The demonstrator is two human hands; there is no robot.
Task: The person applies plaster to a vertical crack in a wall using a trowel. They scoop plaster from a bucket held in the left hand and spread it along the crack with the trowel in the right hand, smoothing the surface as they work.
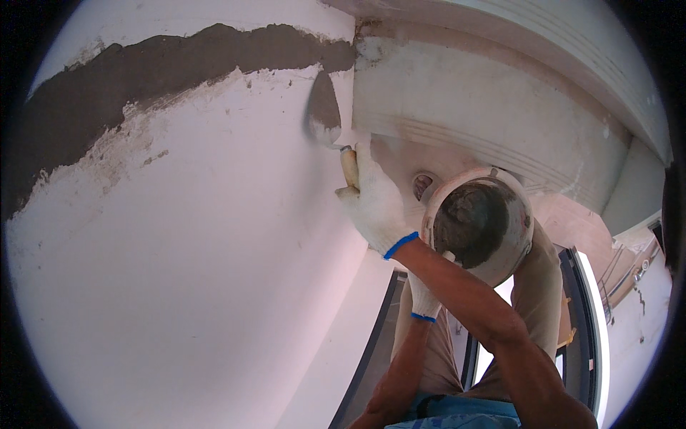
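My right hand, in a white glove with blue cuff, is closed on the wooden handle of a trowel. The mortar-smeared blade is at the white wall, just below a dark band of mortar, near the inside corner. My left hand, also gloved, is partly hidden behind my right forearm and grips the near side of a round bucket with grey mortar inside, between my legs.
A pale beam with grooved lines runs right from the corner. A round hole is beside the bucket. Dark window frames show below at right, with exposed pipework on the wall beyond.
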